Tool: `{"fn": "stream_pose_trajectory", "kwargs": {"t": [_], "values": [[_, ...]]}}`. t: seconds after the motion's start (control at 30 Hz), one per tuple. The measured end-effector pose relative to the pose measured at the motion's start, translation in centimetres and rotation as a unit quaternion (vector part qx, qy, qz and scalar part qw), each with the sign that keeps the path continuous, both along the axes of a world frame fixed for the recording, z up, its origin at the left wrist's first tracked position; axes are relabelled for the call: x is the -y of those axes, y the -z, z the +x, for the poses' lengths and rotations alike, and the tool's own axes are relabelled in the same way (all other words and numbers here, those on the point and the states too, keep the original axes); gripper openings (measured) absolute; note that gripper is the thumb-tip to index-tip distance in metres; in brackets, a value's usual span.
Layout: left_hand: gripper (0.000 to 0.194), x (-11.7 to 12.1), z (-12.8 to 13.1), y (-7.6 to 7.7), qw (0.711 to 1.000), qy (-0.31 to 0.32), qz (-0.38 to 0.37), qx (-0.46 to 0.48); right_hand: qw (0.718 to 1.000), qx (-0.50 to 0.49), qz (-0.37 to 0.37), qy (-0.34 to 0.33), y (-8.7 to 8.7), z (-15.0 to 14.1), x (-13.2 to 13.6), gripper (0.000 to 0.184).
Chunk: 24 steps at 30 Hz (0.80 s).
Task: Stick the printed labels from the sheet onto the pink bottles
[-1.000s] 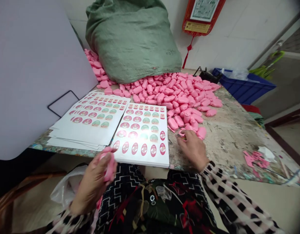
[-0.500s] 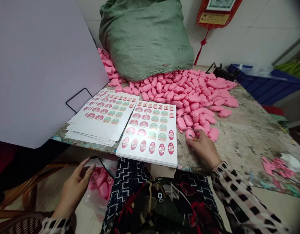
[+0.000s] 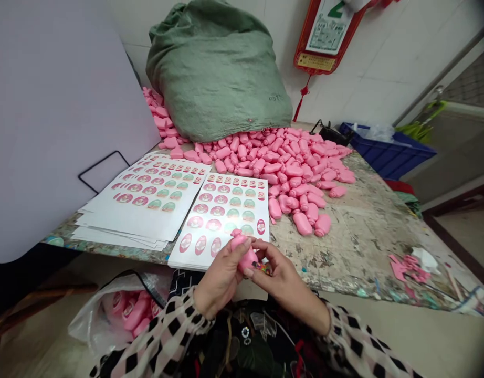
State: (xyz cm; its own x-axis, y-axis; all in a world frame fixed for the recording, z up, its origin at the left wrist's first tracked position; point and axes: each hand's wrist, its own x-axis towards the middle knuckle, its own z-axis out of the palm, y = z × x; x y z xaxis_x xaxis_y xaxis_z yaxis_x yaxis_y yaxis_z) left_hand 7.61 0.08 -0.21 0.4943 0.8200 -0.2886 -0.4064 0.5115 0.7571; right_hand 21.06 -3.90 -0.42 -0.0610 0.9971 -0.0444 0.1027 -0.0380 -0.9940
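Observation:
A small pink plastic bottle [image 3: 244, 251] is in my left hand [image 3: 222, 273], with its neck pointing up and away. Close against it, my right hand [image 3: 277, 275] has its fingers curled at the bottle's right side. A small multicoloured object [image 3: 263, 268] with a dark end shows between the right fingers; its kind is not clear. Just beyond both hands lies a sheet of stickers [image 3: 231, 210] in pink and green, on top of a stack. The hands cover its lower right corner.
A large pile of pink bottles [image 3: 281, 157] spills from under a green sack [image 3: 222, 73]. More sticker sheets [image 3: 147, 202] lie left, beside a pale panel [image 3: 64, 115]. Below the table edge hangs a clear bag [image 3: 90, 310] of labelled bottles. Pink scraps [image 3: 409, 269] lie right; a blue crate [image 3: 391, 153] stands behind.
My left hand let go of a pink bottle at the bag, then came back to the middle. My right hand brought another bottle from the pile to the left hand.

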Motion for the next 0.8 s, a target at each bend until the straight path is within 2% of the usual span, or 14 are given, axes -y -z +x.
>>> {"fn": "stream_pose_trajectory", "kwargs": {"t": [0.07,0.13,0.2,0.27,0.33,0.4,0.43,0.5,0.67,0.8], "values": [[0.028,-0.8,-0.1,-0.6,0.999,-0.021,0.007,-0.038,0.998,0.053,0.004,0.023,0.9,1.9,-1.0,0.032],[0.031,-1.9,-0.7,-1.1,0.99,-0.013,0.05,-0.128,0.984,0.142,0.036,0.1,2.1,4.3,-2.7,0.028],[0.029,-3.1,-1.2,-1.3,0.955,0.013,0.14,-0.261,0.956,0.254,0.062,0.131,3.0,6.3,-4.4,0.024],[0.021,-4.3,-1.2,-1.1,0.875,0.041,0.262,-0.405,0.93,0.336,0.068,0.135,3.5,7.3,-5.7,0.02],[0.013,-5.3,-0.6,-0.6,0.762,0.069,0.383,-0.518,0.909,0.388,0.07,0.133,3.6,7.3,-6.5,0.017],[0.012,-6.2,0.2,-0.1,0.667,0.092,0.458,-0.58,0.892,0.427,0.073,0.132,3.4,6.9,-6.9,0.016],[0.012,-6.5,0.6,0.1,0.638,0.098,0.476,-0.597,0.884,0.443,0.073,0.132,3.3,6.7,-7.1,0.016],[0.013,-6.8,1.2,0.5,0.613,0.103,0.485,-0.615,0.868,0.474,0.071,0.128,3.0,6.4,-7.2,0.016],[0.02,-6.9,1.7,1.2,0.594,0.123,0.482,-0.632,0.837,0.533,0.079,0.096,2.5,6.6,-7.6,0.017],[0.022,-6.9,1.5,1.4,0.586,0.138,0.479,-0.638,0.831,0.547,0.087,0.057,2.1,7.0,-8.0,0.017]]}}
